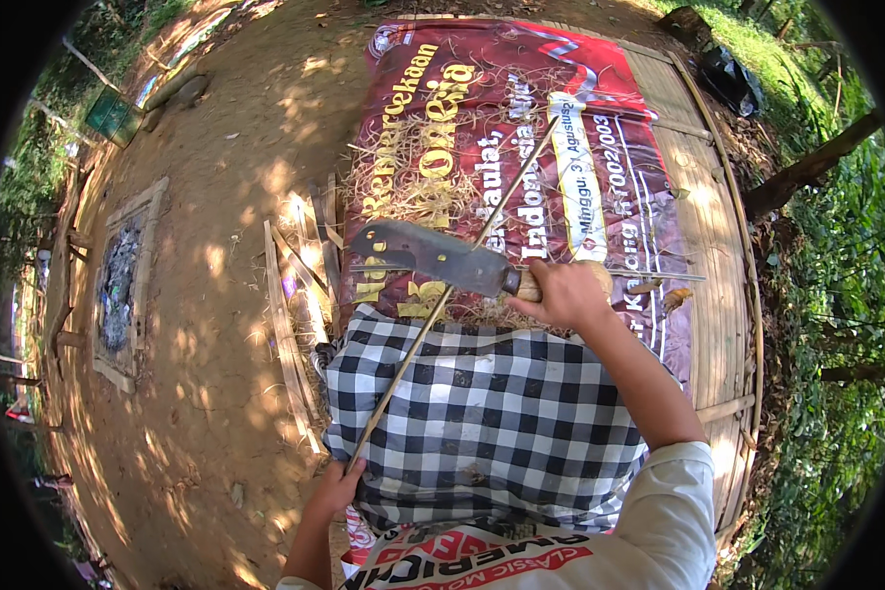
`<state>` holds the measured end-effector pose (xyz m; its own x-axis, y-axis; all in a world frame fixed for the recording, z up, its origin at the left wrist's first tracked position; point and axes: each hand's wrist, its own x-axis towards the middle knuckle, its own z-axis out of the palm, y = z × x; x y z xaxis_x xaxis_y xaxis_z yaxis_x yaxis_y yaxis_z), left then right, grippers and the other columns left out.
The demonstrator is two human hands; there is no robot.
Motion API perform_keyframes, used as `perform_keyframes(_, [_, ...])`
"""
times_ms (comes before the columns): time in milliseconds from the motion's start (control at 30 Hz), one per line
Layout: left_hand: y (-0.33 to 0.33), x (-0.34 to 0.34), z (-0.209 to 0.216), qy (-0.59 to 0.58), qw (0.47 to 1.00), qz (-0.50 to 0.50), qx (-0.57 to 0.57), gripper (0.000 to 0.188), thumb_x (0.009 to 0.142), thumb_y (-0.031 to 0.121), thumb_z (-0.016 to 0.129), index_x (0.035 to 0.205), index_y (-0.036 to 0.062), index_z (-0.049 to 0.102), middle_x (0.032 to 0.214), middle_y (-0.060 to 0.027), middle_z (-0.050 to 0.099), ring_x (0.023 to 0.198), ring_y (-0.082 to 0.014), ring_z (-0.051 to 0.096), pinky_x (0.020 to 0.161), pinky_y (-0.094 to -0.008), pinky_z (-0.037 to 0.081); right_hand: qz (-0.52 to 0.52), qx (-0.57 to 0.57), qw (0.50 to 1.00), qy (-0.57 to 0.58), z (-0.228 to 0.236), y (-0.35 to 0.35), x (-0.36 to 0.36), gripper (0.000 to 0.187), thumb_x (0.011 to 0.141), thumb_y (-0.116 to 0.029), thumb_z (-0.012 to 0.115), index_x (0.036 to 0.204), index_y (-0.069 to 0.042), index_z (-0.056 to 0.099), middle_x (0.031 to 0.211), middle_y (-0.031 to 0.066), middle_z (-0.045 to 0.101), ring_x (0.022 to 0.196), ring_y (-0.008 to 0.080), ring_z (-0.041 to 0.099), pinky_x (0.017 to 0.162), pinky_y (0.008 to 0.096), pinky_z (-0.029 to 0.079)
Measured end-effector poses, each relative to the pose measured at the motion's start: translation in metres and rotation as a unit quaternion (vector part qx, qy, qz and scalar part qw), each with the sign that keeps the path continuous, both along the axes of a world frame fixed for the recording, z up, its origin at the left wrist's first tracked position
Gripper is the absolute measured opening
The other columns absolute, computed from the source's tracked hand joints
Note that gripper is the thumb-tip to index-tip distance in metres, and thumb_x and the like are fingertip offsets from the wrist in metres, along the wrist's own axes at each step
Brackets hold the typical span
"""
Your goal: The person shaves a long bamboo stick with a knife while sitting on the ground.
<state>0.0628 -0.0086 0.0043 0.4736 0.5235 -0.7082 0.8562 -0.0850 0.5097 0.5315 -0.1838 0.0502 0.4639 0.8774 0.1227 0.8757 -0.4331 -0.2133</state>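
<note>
My right hand (570, 293) is wrapped round the wooden handle of a wide dark machete (442, 258), its blade pointing left. Beneath the blade a long thin bamboo strip (403, 366) slants from the lower left up to the far middle. The near end of that strip is in my closed left hand (336, 486), beside my left thigh. Blade and strip cross; whether they touch I cannot tell. A black-and-white checked cloth (482, 408) covers my lap. Another thin rod (649, 275) lies crosswise behind the machete, partly hidden.
A printed red banner (600, 177) covers much of a bamboo platform (708, 226), with curly shavings (413, 167) strewn over it. Split bamboo pieces (290, 324) lean at the platform's left edge. On the dirt ground stands a wood-framed ash pit (120, 285). Plants (826, 324) grow at the right.
</note>
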Motion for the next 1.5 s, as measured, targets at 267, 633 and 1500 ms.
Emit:
perform_keyframes(267, [0.002, -0.003, -0.010, -0.013, 0.999, 0.025, -0.046, 0.057, 0.095, 0.045, 0.052, 0.119, -0.0062, 0.056, 0.113, -0.0255, 0.063, 0.109, -0.0330, 0.059, 0.093, -0.0390, 0.043, -0.006, -0.027, 0.999, 0.041, 0.018, 0.021, -0.020, 0.063, 0.083, -0.065, 0.056, 0.088, -0.002, 0.062, 0.059, 0.0148, 0.062, 0.055, 0.0327, 0.064, 0.053, 0.0425, 0.051])
perform_keyframes(633, [0.003, 0.005, 0.003, 0.043, 0.998, -0.001, -0.038, 0.055, 0.096, 0.041, 0.052, 0.125, -0.0051, 0.052, 0.119, -0.0232, 0.062, 0.113, -0.0310, 0.058, 0.095, -0.0370, 0.042, -0.001, -0.064, 0.997, 0.045, 0.032, 0.001, 0.012, 0.068, 0.082, -0.069, 0.053, 0.084, -0.002, 0.062, 0.055, 0.0140, 0.060, 0.054, 0.0318, 0.064, 0.052, 0.0423, 0.051])
perform_keyframes(1500, [0.019, -0.016, -0.033, 0.060, 0.996, 0.012, -0.071, 0.062, 0.093, 0.048, 0.054, 0.116, -0.0093, 0.058, 0.109, -0.0223, 0.066, 0.102, -0.0259, 0.061, 0.088, -0.0358, 0.046, 0.015, -0.001, 0.999, 0.035, 0.020, -0.006, -0.038, 0.062, 0.084, -0.062, 0.056, 0.080, 0.000, 0.057, 0.053, 0.0150, 0.059, 0.049, 0.0325, 0.062, 0.049, 0.0426, 0.050])
